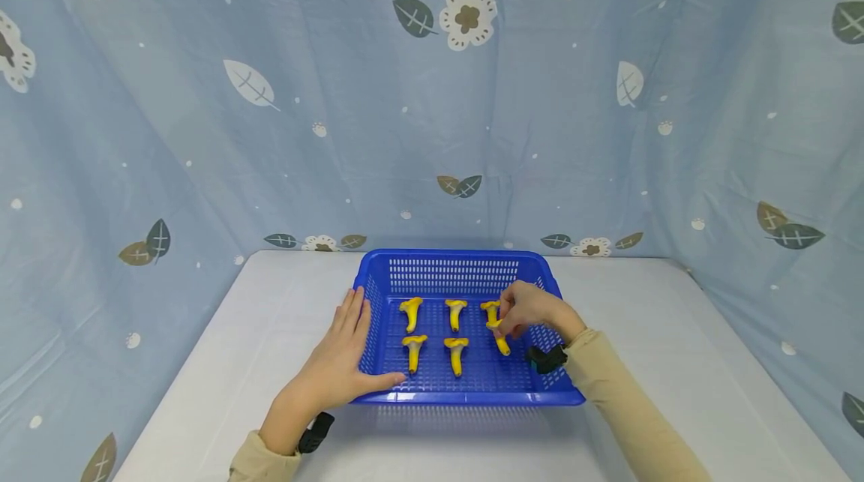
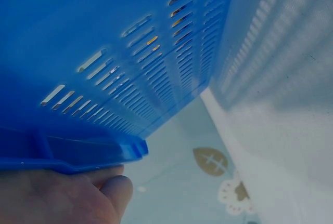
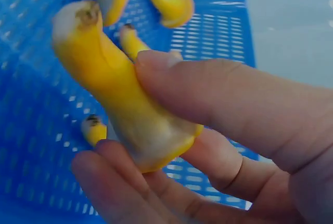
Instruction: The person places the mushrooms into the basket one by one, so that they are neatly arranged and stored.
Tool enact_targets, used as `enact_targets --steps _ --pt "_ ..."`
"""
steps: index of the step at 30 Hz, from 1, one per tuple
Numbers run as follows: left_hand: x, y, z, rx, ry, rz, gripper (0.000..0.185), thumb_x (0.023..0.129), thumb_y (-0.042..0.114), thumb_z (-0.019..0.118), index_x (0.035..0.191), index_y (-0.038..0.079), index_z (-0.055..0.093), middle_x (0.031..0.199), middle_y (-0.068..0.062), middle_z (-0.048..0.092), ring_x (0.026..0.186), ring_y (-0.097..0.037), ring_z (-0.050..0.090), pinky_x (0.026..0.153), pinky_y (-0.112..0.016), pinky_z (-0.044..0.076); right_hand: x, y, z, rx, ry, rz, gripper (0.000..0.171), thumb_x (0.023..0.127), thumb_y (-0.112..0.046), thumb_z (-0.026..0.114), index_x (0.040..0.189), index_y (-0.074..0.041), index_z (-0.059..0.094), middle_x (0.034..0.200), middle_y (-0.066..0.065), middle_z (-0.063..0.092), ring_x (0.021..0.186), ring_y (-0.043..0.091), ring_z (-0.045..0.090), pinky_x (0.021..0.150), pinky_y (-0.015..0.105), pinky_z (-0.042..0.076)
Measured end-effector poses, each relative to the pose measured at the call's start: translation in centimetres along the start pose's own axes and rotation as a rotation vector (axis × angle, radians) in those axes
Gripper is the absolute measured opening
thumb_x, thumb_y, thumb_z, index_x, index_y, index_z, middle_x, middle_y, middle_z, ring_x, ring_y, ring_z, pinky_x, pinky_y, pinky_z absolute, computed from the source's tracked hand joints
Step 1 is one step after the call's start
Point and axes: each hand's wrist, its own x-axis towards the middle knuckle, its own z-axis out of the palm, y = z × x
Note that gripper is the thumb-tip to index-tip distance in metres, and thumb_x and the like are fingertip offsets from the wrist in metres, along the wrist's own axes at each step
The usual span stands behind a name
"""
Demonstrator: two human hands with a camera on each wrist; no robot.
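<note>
A blue plastic basket (image 1: 466,398) with slotted walls stands on the table. My left hand (image 1: 340,351) rests on its front left corner, fingers straight along the left rim and thumb across the front one. The left wrist view shows part of that hand (image 2: 62,198) against the rim. Over the basket's right side, my right hand (image 1: 526,309) pinches a yellow chanterelle mushroom (image 3: 112,81) between thumb and fingers, its stem end pointing away from the palm. Just behind it lies another chanterelle (image 1: 490,309), partly covered by the hand.
More chanterelles lie spaced in rows on the basket floor, among them a back left one (image 1: 410,312) and a front middle one (image 1: 456,357). A white table (image 1: 634,317) extends around the basket. Behind hangs a blue curtain (image 1: 378,130) with leaves and flowers.
</note>
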Motion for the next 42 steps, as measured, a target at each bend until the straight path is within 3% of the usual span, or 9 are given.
enact_targets --steps 11,28,42 --pt "0.0 -0.1 0.0 0.004 -0.01 -0.002 0.127 0.077 0.078 0.061 0.155 -0.009 0.01 0.164 -0.024 -0.002 0.15 -0.04 -0.005 0.116 -0.057 0.016 0.8 0.8 1.1 -0.086 -0.058 0.085 0.032 0.072 -0.002 0.086 0.067 -0.005 0.055 0.071 0.007 0.06 0.065 0.02 0.068 0.064 0.034 0.06" --pt "0.1 -0.3 0.1 0.024 0.003 -0.008 0.13 0.075 0.082 0.059 0.156 -0.007 0.01 0.164 -0.022 -0.003 0.151 -0.038 -0.006 0.117 -0.055 0.016 1.5 1.0 1.9 -0.206 -0.065 0.031 0.031 0.068 -0.003 0.089 0.064 -0.005 0.058 0.063 0.004 0.059 0.057 0.019 0.067 0.056 0.031 0.059" --pt "0.0 -0.2 0.2 0.019 0.007 0.0 0.129 0.076 0.081 0.059 0.155 -0.008 0.011 0.164 -0.022 -0.003 0.15 -0.038 -0.006 0.117 -0.055 0.015 1.4 0.7 2.2 -0.236 -0.049 0.052 0.032 0.066 -0.005 0.091 0.072 -0.005 0.06 0.071 0.006 0.059 0.059 0.019 0.066 0.057 0.031 0.059"
